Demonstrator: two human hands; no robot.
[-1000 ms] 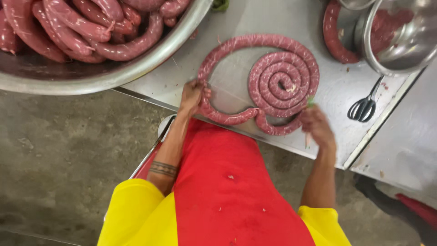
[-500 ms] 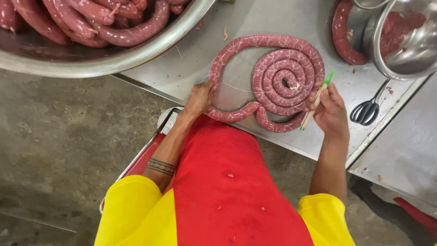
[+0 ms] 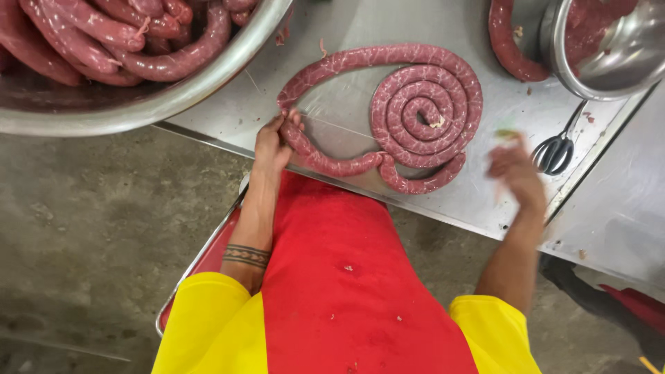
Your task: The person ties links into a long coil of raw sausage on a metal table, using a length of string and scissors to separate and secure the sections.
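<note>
**Coiling a long sausage on the steel table**

Holding the loose end, the left hand point(image 3: 272, 142) wraps its fingers around the long red sausage point(image 3: 422, 111), near the table's front edge. The rest of the sausage lies wound in a flat spiral on the steel table point(image 3: 478, 201), with 1 wide loop curving round the outside back to that hand.

The right hand point(image 3: 516, 173) is blurry. It hovers just right of the spiral, beside black scissors point(image 3: 554, 149), and something small and green point(image 3: 508, 134) shows at its fingertips. I cannot tell how far open it is.

The step looks like shaping or tying off the coil. The next move probably needs a steady grip so the spiral stays flat.

A big metal bowl point(image 3: 208, 86) of more sausages point(image 3: 125, 41) sits at the top left. A second steel bowl point(image 3: 609, 62) sits at the top right.
</note>
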